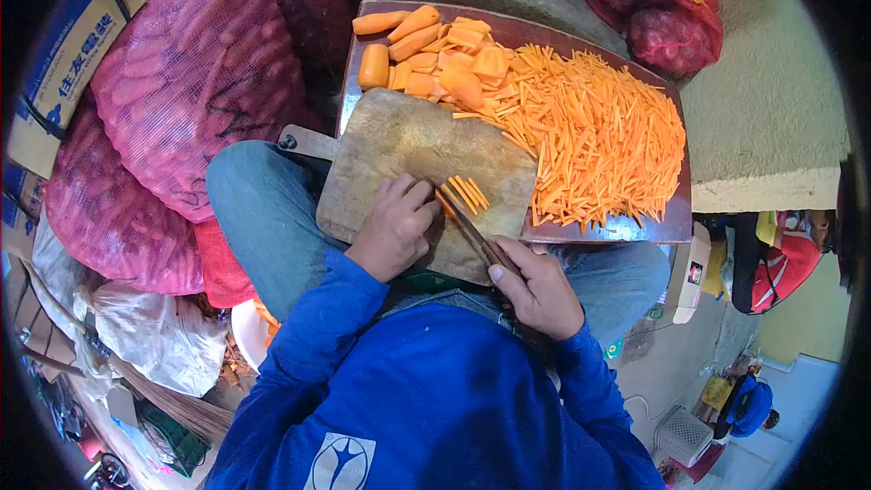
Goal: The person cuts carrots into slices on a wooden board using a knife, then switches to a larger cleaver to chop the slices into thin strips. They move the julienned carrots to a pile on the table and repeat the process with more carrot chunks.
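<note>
- Currently, right hand [542, 293] holds metal knife [469, 227] with brown wooden handle: likely stiff; grasp there.
- Slim orange carrot sticks [467, 194], on worn wooden board [408, 136]: likely light, slippery, brittle.
- Left hand [393, 229]: curled; hold cannot be told.

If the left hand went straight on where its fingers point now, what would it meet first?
Probably the knife blade; it lies just beside the left hand, though depth is unclear.

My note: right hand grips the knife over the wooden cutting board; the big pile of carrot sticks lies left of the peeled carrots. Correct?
The side is wrong: the head view shows the big pile of carrot sticks right of the peeled carrots. The rest stands.
</note>
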Demonstrator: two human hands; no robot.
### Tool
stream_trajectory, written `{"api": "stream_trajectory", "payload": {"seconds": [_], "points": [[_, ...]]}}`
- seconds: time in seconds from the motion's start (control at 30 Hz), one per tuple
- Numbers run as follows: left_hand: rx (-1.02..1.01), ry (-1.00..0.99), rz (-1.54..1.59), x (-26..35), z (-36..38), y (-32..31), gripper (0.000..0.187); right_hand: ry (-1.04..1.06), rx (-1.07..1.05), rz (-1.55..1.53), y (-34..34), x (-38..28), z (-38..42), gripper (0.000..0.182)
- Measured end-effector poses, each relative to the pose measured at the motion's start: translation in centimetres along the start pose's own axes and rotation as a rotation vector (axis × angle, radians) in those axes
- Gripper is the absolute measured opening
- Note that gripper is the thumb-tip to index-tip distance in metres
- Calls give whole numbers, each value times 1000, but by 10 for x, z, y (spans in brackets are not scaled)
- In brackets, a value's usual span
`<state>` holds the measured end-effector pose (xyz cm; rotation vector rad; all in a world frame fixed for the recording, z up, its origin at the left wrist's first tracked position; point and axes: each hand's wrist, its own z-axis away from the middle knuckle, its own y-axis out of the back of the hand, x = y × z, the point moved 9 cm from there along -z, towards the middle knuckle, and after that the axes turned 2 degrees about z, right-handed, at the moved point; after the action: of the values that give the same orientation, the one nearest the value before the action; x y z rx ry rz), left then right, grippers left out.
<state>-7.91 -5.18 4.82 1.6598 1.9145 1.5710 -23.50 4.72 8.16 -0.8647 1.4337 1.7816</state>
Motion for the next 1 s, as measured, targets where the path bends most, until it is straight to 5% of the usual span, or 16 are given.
{"api": "stream_trajectory", "payload": {"seconds": [1.0], "points": [[29,91,41,-5,9,-6,25,39,-8,108,-25,-7,-20,41]]}}
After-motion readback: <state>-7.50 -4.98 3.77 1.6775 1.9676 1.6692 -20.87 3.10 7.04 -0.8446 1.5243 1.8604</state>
